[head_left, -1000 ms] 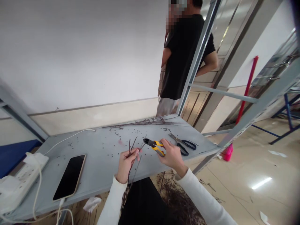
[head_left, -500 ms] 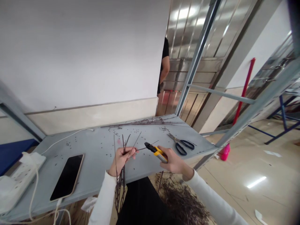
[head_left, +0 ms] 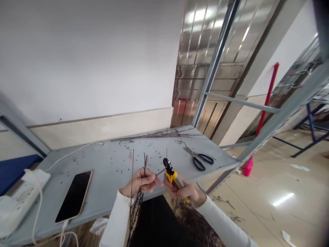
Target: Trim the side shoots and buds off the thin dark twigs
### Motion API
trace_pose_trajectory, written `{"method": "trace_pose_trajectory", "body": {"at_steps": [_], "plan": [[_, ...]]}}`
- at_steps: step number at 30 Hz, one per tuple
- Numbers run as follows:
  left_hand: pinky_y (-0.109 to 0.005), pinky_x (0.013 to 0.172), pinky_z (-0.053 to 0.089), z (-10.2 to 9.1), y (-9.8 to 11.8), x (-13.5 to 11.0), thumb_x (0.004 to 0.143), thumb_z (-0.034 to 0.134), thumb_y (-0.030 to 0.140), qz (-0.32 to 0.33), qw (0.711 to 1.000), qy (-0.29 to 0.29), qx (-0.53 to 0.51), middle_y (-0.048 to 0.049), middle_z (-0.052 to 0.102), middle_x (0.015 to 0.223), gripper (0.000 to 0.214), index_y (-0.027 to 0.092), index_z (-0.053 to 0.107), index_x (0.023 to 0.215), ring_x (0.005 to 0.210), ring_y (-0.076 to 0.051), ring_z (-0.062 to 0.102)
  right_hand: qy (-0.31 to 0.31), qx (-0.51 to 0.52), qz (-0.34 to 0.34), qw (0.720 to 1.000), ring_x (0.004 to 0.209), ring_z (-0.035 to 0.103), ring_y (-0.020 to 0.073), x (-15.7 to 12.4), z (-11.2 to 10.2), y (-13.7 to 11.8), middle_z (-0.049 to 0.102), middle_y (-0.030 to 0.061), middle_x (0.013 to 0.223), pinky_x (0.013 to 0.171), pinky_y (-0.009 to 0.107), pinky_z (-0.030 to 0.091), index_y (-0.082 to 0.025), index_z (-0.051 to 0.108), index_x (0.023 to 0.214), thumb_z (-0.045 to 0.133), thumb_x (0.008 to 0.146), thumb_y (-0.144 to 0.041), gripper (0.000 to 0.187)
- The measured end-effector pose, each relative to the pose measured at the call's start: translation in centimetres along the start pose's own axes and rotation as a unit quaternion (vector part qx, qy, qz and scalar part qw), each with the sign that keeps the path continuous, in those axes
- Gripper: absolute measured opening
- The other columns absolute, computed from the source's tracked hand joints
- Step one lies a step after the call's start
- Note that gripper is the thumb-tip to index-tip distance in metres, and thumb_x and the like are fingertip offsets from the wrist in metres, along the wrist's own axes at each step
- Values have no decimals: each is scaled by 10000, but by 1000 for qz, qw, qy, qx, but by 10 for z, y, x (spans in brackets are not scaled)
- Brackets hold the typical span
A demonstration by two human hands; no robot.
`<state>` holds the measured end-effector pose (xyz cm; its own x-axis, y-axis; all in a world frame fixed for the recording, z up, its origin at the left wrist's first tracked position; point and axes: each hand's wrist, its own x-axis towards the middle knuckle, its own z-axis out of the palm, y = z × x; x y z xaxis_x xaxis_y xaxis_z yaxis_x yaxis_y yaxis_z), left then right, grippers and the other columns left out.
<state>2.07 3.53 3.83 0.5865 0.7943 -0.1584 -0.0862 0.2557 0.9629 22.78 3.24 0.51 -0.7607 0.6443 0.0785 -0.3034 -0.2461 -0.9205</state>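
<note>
My left hand point(head_left: 144, 180) is closed around several thin dark brown twigs point(head_left: 136, 207), which hang down past the wrist and stick up above the fingers. One short twig end point(head_left: 160, 172) points right from the fingertips toward the cutters' jaws. In my right hand point(head_left: 185, 190) is a pair of diagonal cutting pliers point(head_left: 175, 179) with yellow and grey handles and a black head tilted up and left. The jaws are close to the twig end; whether they touch it I cannot tell.
On the grey table point(head_left: 108, 185) lie black-handled scissors point(head_left: 199, 158), a bundle of twigs point(head_left: 159, 134), dark clippings and a phone point(head_left: 74, 196). A white power strip point(head_left: 24, 197) with cables is at left. Cut twigs point(head_left: 196, 223) heap below the table edge.
Both hands have moved lower, the left also to the right and the right to the left. The pliers' head now points more upward. The person behind the wall has left view.
</note>
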Motion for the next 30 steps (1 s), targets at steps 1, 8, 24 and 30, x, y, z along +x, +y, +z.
{"method": "trace_pose_trajectory", "body": {"at_steps": [1, 8, 24, 30], "plan": [[-244, 366, 41, 2, 1, -1, 682, 654, 552, 1, 1000, 6, 2, 7, 486, 395, 459, 99, 722, 647, 319, -22, 135, 10, -5, -5, 1000, 495, 228, 68, 0, 0, -2, 278, -75, 614, 447, 208, 174, -211, 404, 732, 508, 443, -145, 315], [-246, 394, 118, 21, 14, -10, 724, 615, 537, 63, 979, 174, 89, 51, 406, 387, 415, 142, 702, 632, 355, -50, 182, 113, -135, -5, 984, 542, 289, 86, -6, 9, -22, 303, -48, 669, 499, 224, 242, -212, 413, 756, 479, 531, -185, 236], [-240, 501, 329, 43, -4, -2, 854, 489, 379, 205, 841, 377, 331, 40, 402, 474, 302, 186, 675, 717, 443, -125, 382, 339, -566, -43, 750, 483, 357, 114, -2, 6, -32, 372, -59, 550, 492, 241, 218, -211, 430, 795, 488, 609, -188, 196], [-240, 473, 289, 27, -6, -3, 843, 484, 434, 180, 881, 338, 279, 54, 353, 460, 358, 158, 680, 728, 437, -114, 340, 199, -208, 31, 957, 415, 246, 64, 2, 16, -29, 264, -96, 508, 417, 209, 205, -224, 341, 652, 427, 520, -175, 165]]}}
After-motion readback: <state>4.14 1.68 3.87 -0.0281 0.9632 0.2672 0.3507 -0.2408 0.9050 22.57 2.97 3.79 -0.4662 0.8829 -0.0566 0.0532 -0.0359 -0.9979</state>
